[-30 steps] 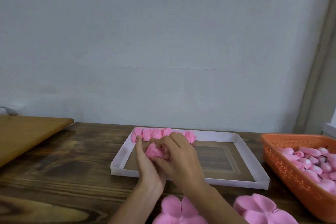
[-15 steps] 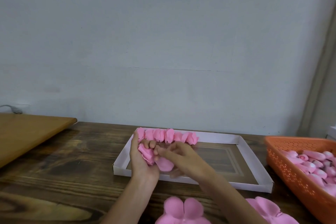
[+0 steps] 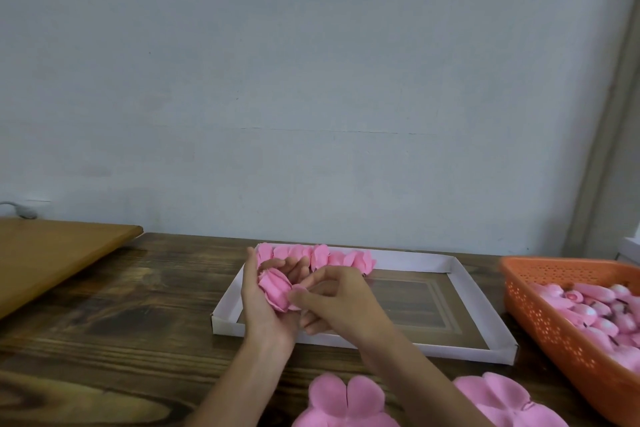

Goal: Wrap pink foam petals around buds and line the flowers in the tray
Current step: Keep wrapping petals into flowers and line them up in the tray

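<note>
My left hand (image 3: 265, 314) cradles a half-wrapped pink foam flower (image 3: 275, 288) in its palm, fingers curled behind it. My right hand (image 3: 341, 305) pinches the flower's loose petal at its lower right edge. Both hands hover over the near left part of the white cardboard tray (image 3: 485, 315). A row of several finished pink flowers (image 3: 332, 258) lines the tray's far left edge. The bud inside the held flower is hidden by the petals.
An orange plastic basket (image 3: 554, 333) of pink buds stands at the right. Flat pink petal cut-outs (image 3: 346, 402) lie at the near edge, with another stack (image 3: 498, 399) to their right. A light wooden board (image 3: 52, 253) lies at the far left on the dark wooden table (image 3: 121, 322).
The right hand has slid off the top of the flower to its right side and now pinches a loose petal. The flower has turned in the left palm.
</note>
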The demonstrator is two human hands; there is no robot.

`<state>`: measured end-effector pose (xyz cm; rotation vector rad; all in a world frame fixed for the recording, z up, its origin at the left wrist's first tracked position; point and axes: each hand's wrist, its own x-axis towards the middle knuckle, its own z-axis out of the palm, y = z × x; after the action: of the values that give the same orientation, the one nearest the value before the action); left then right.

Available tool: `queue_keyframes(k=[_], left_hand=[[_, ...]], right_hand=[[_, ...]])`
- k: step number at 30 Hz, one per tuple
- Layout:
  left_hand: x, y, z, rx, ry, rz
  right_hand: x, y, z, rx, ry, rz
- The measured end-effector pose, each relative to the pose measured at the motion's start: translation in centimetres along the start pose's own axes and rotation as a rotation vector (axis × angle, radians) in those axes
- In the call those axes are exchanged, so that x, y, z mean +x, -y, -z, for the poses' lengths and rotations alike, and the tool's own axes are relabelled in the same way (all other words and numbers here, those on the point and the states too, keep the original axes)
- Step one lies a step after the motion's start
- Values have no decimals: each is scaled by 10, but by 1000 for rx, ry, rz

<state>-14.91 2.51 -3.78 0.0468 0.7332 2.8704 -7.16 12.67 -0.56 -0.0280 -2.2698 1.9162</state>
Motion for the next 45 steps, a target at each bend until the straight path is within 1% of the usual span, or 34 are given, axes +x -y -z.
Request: queue_keyframes(k=[5, 11, 19, 25, 31, 34, 38, 41, 45], left_hand=[[-3, -2, 0, 29, 35, 4], [-4, 2, 1, 89, 59, 18], [1, 0, 4, 34, 42, 13], [4, 3, 6, 49, 33, 8], [8, 4, 9, 55, 13, -11], [7, 5, 10, 80, 47, 2], [5, 7, 8, 125, 83, 60], [5, 6, 9, 111, 88, 64], [6, 4, 9, 56, 90, 80]], right_hand=[[-2, 1, -4, -17, -50, 43], [-1, -3, -8, -162, -82, 137], [-5, 2, -10, -96, -69, 145], [-4, 1, -12, -186, -78, 172], [-4, -1, -10, -256, -11, 185], [-4, 1, -10, -189, -33, 175], [-4, 2, -11, -49, -111, 143], [-4, 3, -14, 32, -143, 108], [-5, 3, -14, 26, -132, 78]])
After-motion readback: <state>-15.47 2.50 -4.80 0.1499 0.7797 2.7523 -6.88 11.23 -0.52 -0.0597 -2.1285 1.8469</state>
